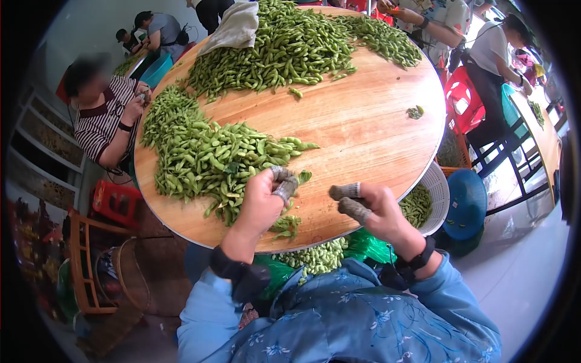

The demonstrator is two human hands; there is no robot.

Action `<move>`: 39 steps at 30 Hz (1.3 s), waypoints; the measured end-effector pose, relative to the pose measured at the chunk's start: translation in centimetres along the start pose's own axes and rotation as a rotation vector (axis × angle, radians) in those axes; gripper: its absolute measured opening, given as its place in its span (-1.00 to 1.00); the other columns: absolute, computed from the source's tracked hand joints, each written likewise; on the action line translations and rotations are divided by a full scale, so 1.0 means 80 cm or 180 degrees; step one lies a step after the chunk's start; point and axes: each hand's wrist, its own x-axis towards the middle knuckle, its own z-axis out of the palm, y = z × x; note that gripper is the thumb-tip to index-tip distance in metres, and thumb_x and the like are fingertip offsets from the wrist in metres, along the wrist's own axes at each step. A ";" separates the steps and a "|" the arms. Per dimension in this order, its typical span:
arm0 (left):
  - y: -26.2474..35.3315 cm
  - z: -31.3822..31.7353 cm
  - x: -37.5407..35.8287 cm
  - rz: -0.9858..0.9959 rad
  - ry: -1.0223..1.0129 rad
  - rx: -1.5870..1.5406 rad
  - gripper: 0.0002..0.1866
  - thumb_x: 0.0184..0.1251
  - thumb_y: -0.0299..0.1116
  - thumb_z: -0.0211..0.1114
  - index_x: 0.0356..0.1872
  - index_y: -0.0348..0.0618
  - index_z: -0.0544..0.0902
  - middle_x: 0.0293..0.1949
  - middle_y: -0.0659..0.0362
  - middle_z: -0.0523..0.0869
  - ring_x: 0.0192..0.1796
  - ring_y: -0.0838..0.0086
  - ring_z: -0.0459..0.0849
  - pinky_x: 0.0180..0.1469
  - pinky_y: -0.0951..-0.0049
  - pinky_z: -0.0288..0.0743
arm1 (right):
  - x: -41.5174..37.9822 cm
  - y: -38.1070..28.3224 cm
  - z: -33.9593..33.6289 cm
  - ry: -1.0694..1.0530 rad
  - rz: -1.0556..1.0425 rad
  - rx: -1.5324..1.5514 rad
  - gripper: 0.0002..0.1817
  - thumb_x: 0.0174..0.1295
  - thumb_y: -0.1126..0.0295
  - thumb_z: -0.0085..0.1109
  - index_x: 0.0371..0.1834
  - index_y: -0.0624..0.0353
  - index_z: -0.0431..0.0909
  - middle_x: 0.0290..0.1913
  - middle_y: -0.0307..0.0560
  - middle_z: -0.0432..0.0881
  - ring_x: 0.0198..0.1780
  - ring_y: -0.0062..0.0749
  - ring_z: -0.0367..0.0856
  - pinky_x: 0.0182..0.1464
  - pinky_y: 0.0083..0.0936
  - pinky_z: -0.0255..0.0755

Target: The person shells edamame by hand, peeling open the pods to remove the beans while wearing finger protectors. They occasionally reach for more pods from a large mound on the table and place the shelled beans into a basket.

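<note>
My left hand (261, 196) is at the front edge of a pile of green soybean pods (212, 154) on the round wooden table (357, 127). Grey covers sit on its thumb and forefinger, which are pinched together; whatever is between them I cannot make out. A small green leaf or pod (304, 176) shows just beyond these fingertips. To the right, my right hand (378, 212) is over the table's near edge, its two covered fingers stretched out and apart with nothing visible between them. Below the edge, shelled beans (318, 255) lie in a green plastic bag (369, 245).
A larger pod heap (272, 51) with a pale cloth (233, 27) on it covers the far side. A white basket (440, 196) of pods and a blue basin (466, 202) stand at right. A person in stripes (109, 115) sits at left; others work further back.
</note>
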 end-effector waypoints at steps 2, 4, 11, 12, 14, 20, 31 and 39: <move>0.022 -0.003 -0.018 -0.0935 -0.0284 -0.1649 -0.99 0.17 -0.52 0.12 -0.40 -0.22 0.50 -0.54 0.17 0.58 -0.62 0.65 0.47 -0.62 0.68 0.29 | 0.012 0.005 0.011 -0.0140 -0.0064 0.0240 -0.69 0.19 0.41 0.07 -0.05 0.37 0.43 -0.19 -0.20 0.56 -0.18 -0.65 0.47 -0.12 -0.65 0.38; 0.024 -0.001 -0.029 -0.1053 -0.0263 -0.1998 -0.98 0.14 -0.51 0.16 -0.42 -0.21 0.50 -0.56 0.14 0.57 -0.65 0.64 0.45 -0.64 0.69 0.29 | 0.017 0.002 0.020 -0.0292 -0.0111 0.0479 -0.68 0.20 0.38 0.06 -0.05 0.37 0.42 -0.21 -0.24 0.54 -0.19 -0.67 0.45 -0.12 -0.66 0.35; 0.024 0.002 -0.041 -0.1049 -0.0494 -0.2274 -0.89 0.08 -0.44 0.25 -0.44 -0.23 0.50 -0.60 0.11 0.57 -0.65 0.61 0.48 -0.65 0.67 0.32 | 0.013 -0.011 0.027 -0.0480 0.0302 0.0946 -0.77 0.19 0.32 0.08 -0.19 0.25 0.47 -0.36 -0.37 0.50 -0.35 -0.77 0.37 -0.30 -0.76 0.26; 0.025 0.002 -0.041 -0.1008 -0.0554 -0.2293 -0.88 0.08 -0.44 0.26 -0.44 -0.23 0.50 -0.60 0.11 0.57 -0.66 0.60 0.48 -0.65 0.66 0.32 | 0.012 -0.012 0.027 -0.0478 0.0326 0.0945 -0.78 0.19 0.32 0.08 -0.21 0.25 0.47 -0.36 -0.36 0.50 -0.35 -0.77 0.37 -0.30 -0.76 0.27; 0.026 0.002 -0.042 -0.0969 -0.0615 -0.2319 -0.87 0.07 -0.43 0.27 -0.44 -0.23 0.51 -0.60 0.11 0.57 -0.66 0.60 0.48 -0.65 0.66 0.32 | 0.012 -0.014 0.028 -0.0473 0.0355 0.0941 -0.78 0.19 0.32 0.08 -0.22 0.25 0.47 -0.37 -0.35 0.51 -0.35 -0.76 0.38 -0.30 -0.76 0.27; 0.024 0.001 -0.046 -0.0919 -0.0579 -0.2290 -0.87 0.08 -0.44 0.27 -0.45 -0.24 0.50 -0.60 0.11 0.57 -0.66 0.60 0.47 -0.65 0.65 0.32 | 0.015 -0.011 0.035 -0.0431 0.0202 0.0874 -0.84 0.18 0.39 0.08 -0.28 0.26 0.47 -0.37 -0.33 0.51 -0.33 -0.72 0.41 -0.26 -0.72 0.31; 0.035 0.007 -0.054 0.0665 0.0011 0.0542 -0.82 0.08 -0.41 0.24 -0.37 -0.31 0.48 -0.54 0.09 0.58 -0.56 0.41 0.55 -0.51 0.42 0.41 | 0.024 -0.010 0.039 -0.0276 -0.0186 0.0734 -0.85 0.15 0.46 0.11 -0.28 0.32 0.46 -0.34 -0.26 0.54 -0.27 -0.69 0.44 -0.17 -0.68 0.35; 0.018 0.000 -0.067 0.1551 0.0108 0.1862 -0.86 -0.02 -0.42 0.18 -0.50 -0.27 0.45 -0.58 -0.03 0.51 -0.47 0.06 0.52 -0.47 0.20 0.37 | 0.026 -0.005 0.045 -0.0753 -0.0019 0.0740 -0.81 0.19 0.42 0.07 -0.21 0.32 0.46 -0.27 -0.22 0.55 -0.20 -0.64 0.45 -0.09 -0.63 0.33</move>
